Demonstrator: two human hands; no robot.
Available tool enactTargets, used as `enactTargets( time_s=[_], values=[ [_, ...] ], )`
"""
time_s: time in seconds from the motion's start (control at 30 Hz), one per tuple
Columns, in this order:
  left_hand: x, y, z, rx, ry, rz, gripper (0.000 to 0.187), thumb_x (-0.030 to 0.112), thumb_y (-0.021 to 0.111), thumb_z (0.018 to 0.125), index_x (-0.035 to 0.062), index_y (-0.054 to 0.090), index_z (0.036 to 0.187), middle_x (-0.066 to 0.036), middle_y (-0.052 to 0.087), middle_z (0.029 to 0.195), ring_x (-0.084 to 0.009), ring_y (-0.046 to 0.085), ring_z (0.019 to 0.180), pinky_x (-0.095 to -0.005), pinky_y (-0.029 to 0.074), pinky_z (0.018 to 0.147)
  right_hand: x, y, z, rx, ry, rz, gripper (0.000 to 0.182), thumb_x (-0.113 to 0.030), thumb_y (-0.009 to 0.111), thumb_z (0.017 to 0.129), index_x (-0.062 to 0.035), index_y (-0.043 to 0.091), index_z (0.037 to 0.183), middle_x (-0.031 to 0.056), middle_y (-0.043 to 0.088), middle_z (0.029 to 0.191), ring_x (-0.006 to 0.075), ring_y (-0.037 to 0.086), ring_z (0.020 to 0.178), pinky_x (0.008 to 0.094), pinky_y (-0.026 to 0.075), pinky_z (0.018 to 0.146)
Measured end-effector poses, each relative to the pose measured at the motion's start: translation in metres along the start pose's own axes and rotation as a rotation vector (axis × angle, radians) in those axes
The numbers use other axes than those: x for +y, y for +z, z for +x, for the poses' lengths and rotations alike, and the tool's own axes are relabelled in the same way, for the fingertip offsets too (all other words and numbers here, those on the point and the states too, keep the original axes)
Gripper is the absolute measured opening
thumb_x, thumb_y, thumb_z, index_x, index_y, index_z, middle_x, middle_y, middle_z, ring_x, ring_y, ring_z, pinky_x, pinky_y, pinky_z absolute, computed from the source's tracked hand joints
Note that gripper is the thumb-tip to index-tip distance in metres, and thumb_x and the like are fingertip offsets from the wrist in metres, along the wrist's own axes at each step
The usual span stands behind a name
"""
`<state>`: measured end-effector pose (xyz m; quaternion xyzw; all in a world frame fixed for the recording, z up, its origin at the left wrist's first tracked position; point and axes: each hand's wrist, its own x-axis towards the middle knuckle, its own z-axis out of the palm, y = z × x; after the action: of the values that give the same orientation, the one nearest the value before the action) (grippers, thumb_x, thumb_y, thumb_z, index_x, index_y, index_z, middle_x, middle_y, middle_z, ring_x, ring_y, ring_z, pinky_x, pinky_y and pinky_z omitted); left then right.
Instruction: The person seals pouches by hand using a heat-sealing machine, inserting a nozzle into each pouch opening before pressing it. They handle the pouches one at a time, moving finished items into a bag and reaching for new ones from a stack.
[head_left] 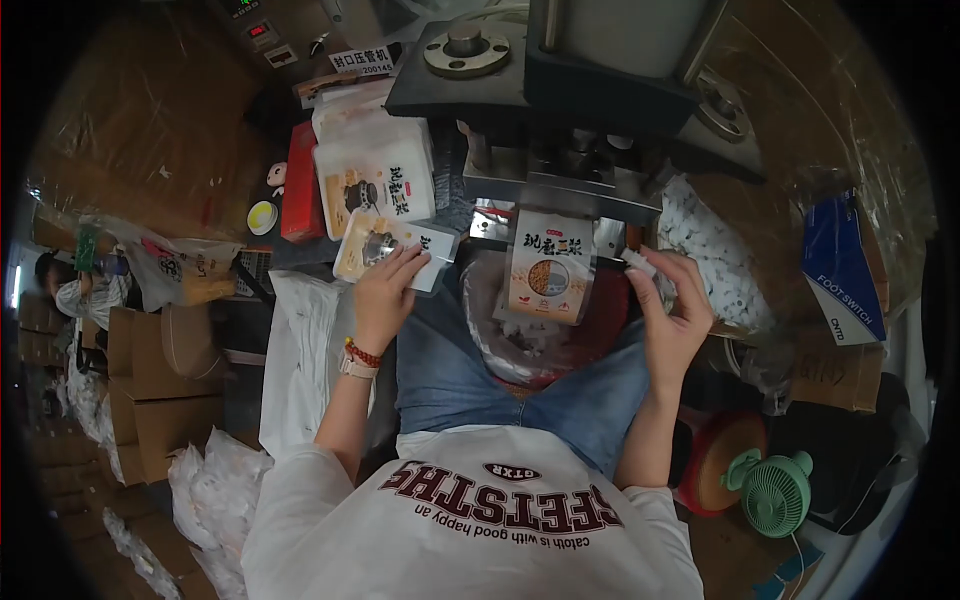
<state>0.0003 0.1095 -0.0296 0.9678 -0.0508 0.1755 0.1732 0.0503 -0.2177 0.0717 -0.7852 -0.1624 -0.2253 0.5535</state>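
Head view: pouch (pixel 549 268) points lengthwise toward lap (pixel 445 368); right fingers (pixel 674 264) pinch white piece (pixel 636 261); left fingers (pixel 404 268), slightly parted, touch packet (pixel 372 240).

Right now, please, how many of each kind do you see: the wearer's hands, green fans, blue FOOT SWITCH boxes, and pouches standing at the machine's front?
Hands: 2 (left hand, right hand)
Green fan: 1
Blue FOOT SWITCH box: 1
Pouch at the machine's front: 1
Total: 5

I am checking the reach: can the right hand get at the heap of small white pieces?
Probably yes: the heap of white pieces lies close beside the right hand, with no visible barrier between, though its fingers already pinch a small white part.
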Motion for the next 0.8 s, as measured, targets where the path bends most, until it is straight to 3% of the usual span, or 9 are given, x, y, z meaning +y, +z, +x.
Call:
enactTargets(
  time_s=[0.07, 0.2, 0.27, 0.47, 0.53, 0.57, 0.67, 0.73, 0.8],
  values=[
    [0.027, -0.017, 0.004, 0.061, -0.217, -0.287, 0.046, -0.009, 0.054, 0.067, 0.0103, 0.069, 0.107, -0.006, 0.070, 0.101, -0.0273, 0.066, 0.098, -0.0304, 0.053, 0.082, -0.017, 0.012, 0.000, -0.057, -0.256, -0.090, 0.021, 0.000, 0.074, 0.072, 0.0027, 0.066, 0.092, 0.0098, 0.065, 0.093, 0.0236, 0.059, 0.087, 0.0305, 0.045, 0.080],
    [0.061, -0.022, 0.011, 0.269, -0.094, -0.507, 0.045, -0.009, 0.054, 0.066, 0.0091, 0.069, 0.103, -0.006, 0.069, 0.104, -0.0274, 0.065, 0.101, -0.0321, 0.052, 0.082, -0.030, 0.049, -0.014, -0.143, -0.465, -0.307, 0.027, -0.007, 0.074, 0.070, -0.0029, 0.065, 0.094, 0.0103, 0.060, 0.092, 0.0291, 0.057, 0.092, 0.0413, 0.044, 0.083],
    [0.081, -0.034, 0.012, 0.274, 0.102, -0.299, 0.046, -0.009, 0.054, 0.063, 0.0084, 0.070, 0.103, -0.007, 0.069, 0.103, -0.0263, 0.066, 0.100, -0.0326, 0.053, 0.082, -0.025, 0.057, -0.019, -0.212, -0.476, -0.341, 0.027, -0.008, 0.073, 0.071, -0.0026, 0.064, 0.095, 0.0099, 0.058, 0.093, 0.0296, 0.056, 0.094, 0.0415, 0.044, 0.082],
    [0.102, -0.048, 0.019, 0.030, 0.228, -0.645, 0.037, -0.004, 0.063, 0.069, 0.0048, 0.070, 0.103, -0.010, 0.070, 0.100, -0.0258, 0.069, 0.089, -0.0310, 0.054, 0.078, -0.028, 0.032, -0.007, -0.471, -0.529, -0.029, 0.029, -0.013, 0.072, 0.074, -0.0017, 0.062, 0.099, 0.0106, 0.059, 0.096, 0.0286, 0.056, 0.094, 0.0373, 0.046, 0.082],
    [0.110, -0.029, 0.019, -0.066, 0.054, -0.877, 0.022, 0.003, 0.066, 0.080, 0.0022, 0.070, 0.102, -0.009, 0.071, 0.097, -0.0192, 0.069, 0.082, -0.0277, 0.054, 0.072, -0.014, 0.029, -0.009, -0.531, -0.151, 0.146, 0.030, -0.012, 0.072, 0.076, -0.0007, 0.064, 0.102, 0.0127, 0.062, 0.100, 0.0301, 0.060, 0.095, 0.0368, 0.047, 0.085],
    [0.112, -0.016, 0.020, -0.070, 0.058, -0.881, 0.022, 0.003, 0.066, 0.080, 0.0022, 0.070, 0.102, -0.009, 0.071, 0.097, -0.0192, 0.069, 0.082, -0.0277, 0.054, 0.072, -0.009, 0.029, -0.009, -0.527, -0.148, 0.142, 0.030, -0.012, 0.072, 0.076, -0.0007, 0.064, 0.102, 0.0127, 0.062, 0.100, 0.0301, 0.060, 0.095, 0.0368, 0.047, 0.085],
    [0.114, 0.034, 0.030, -0.378, -0.479, -1.240, 0.022, 0.016, 0.065, 0.090, -0.0045, 0.069, 0.097, -0.007, 0.070, 0.092, -0.0109, 0.067, 0.076, -0.0247, 0.053, 0.067, 0.000, 0.022, -0.004, -0.195, -0.107, -0.199, 0.030, -0.014, 0.070, 0.080, -0.0006, 0.063, 0.106, 0.0136, 0.064, 0.101, 0.0290, 0.061, 0.096, 0.0337, 0.046, 0.085],
    [0.117, 0.034, 0.049, -0.390, -0.582, -1.426, 0.023, 0.016, 0.065, 0.089, -0.0056, 0.068, 0.097, -0.009, 0.070, 0.093, -0.0117, 0.067, 0.076, -0.0246, 0.053, 0.067, 0.005, -0.004, 0.007, -0.095, -0.027, -0.266, 0.028, -0.015, 0.069, 0.083, -0.0007, 0.062, 0.106, 0.0140, 0.063, 0.103, 0.0266, 0.061, 0.096, 0.0337, 0.046, 0.084],
    [0.118, 0.032, 0.069, -0.400, -0.688, -1.663, 0.025, 0.015, 0.067, 0.087, -0.0073, 0.065, 0.100, -0.012, 0.069, 0.095, -0.0146, 0.067, 0.078, -0.0255, 0.054, 0.069, 0.017, -0.026, 0.017, -0.013, 0.032, -0.421, 0.031, -0.018, 0.067, 0.083, -0.0014, 0.060, 0.108, 0.0161, 0.061, 0.103, 0.0326, 0.056, 0.097, 0.0392, 0.043, 0.084]
  ],
)
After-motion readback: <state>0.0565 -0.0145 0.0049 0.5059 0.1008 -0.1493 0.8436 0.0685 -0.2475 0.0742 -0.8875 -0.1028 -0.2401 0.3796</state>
